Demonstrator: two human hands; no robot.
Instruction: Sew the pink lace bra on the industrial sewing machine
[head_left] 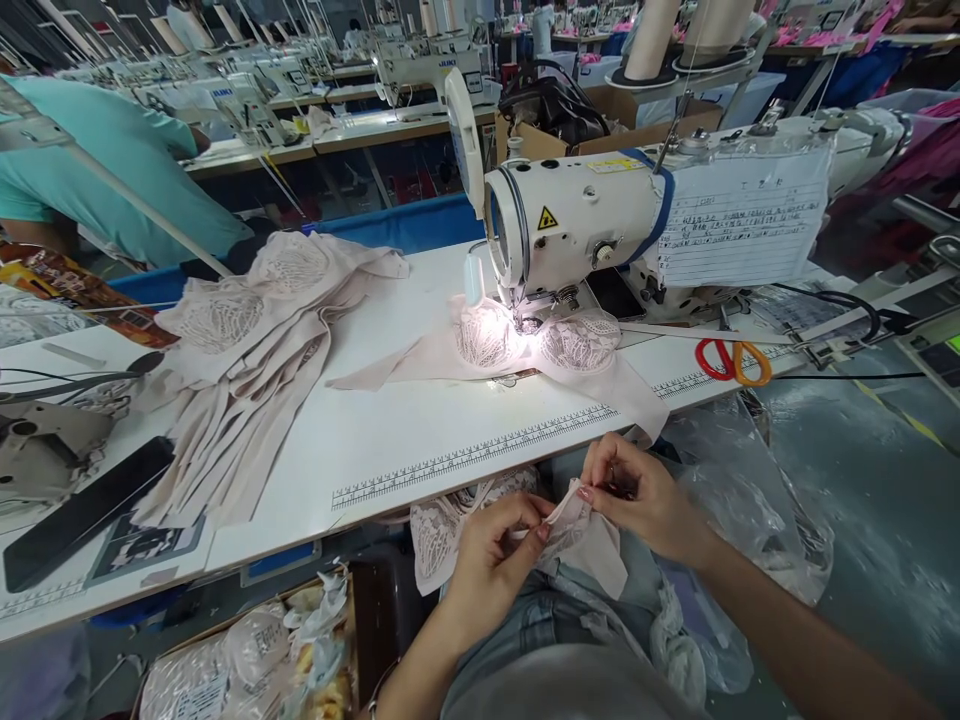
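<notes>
Pale-pink, thin cloth piece [583, 545] hangs between left hand [501, 552] and right hand [641, 495], both pinching its edge, which seemingly slants up rightward.

A black bag [551, 106] sits in a cardboard box [514, 140]; a teal-shirted person [112, 160] leans at left.

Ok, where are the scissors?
Head view, right side: the scissors lie at the near edge of the table, right of the lit bra.
</notes>
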